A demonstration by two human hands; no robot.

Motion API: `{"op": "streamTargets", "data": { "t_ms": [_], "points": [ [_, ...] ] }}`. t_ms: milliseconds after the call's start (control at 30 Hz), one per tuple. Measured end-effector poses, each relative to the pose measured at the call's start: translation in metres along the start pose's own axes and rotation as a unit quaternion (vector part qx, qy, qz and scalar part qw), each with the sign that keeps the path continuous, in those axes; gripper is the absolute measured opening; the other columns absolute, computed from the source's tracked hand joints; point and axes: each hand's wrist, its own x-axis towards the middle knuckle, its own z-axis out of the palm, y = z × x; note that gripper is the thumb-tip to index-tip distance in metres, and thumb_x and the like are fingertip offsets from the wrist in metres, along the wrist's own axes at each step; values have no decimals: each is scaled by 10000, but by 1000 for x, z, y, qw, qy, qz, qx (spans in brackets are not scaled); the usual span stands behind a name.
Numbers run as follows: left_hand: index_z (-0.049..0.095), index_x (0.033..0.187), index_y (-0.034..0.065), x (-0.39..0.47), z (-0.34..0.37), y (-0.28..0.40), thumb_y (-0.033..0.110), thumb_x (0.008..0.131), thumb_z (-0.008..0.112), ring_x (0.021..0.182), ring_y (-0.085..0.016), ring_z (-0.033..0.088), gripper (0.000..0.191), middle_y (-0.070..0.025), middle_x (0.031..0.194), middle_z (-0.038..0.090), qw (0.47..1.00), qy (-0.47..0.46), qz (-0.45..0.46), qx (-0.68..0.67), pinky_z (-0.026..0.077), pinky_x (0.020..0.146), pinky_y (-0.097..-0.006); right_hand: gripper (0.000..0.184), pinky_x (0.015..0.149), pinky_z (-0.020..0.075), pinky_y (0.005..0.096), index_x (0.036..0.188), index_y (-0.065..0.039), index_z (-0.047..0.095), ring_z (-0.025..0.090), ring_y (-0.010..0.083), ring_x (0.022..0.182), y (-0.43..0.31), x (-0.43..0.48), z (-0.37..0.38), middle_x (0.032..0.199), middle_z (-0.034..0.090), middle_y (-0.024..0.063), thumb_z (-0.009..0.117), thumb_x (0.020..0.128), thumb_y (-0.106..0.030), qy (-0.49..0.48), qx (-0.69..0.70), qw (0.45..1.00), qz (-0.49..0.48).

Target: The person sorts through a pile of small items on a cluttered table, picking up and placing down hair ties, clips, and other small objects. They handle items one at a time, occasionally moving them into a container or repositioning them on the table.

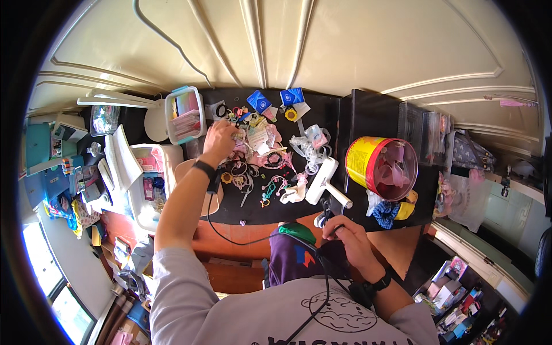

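Note:
My left hand (221,137) reaches over the left side of a mixed pile of hair ties and hair accessories (261,140) on the dark tabletop. Its fingers curl down into the pile, and whether they grip anything is hidden. Close to the table's front edge, my right hand (348,241) is half closed, with a small dark item seemingly at the fingertips, too small to name. Just beyond it lies a white T-shaped handheld device (324,183). A sunflower hair tie (291,114) rests near two blue cards (258,101). Coiled clear bands (307,144) lie right of the pile.
To the right, a red and yellow tub (366,166) holds pink bows, with a blue scrunchie (385,214) before it. A lidless white bin (172,155) and a smaller teal-handled bin (171,118) stand left. A black cable (233,243) crosses before my body.

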Motion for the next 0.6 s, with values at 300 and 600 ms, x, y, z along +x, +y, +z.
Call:
{"op": "streamTargets", "data": {
  "t_ms": [300, 600],
  "points": [
    [690, 1211, 17, -71, 22, 64, 33, 831, 742, 849, -143, 670, 384, -85, 987, 743, 881, 154, -261, -364, 544, 782, -294, 261, 858, 550, 288, 1031, -2, 664, 605, 130, 898, 18, 16, 9, 993, 654, 71, 414, 1045, -75, 3, -19, 998, 53],
    [562, 1342, 20, -94, 86, 78, 24, 958, 700, 1091, -188, 668, 408, -94, 1235, 671, 501, 197, -299, -788, 550, 949, -328, 262, 847, 517, 261, 1052, -11, 690, 673, 122, 924, 35, 19, 8, 1026, 719, 70, 445, 1049, -104, 29, -53, 996, 65]
  ]
}}
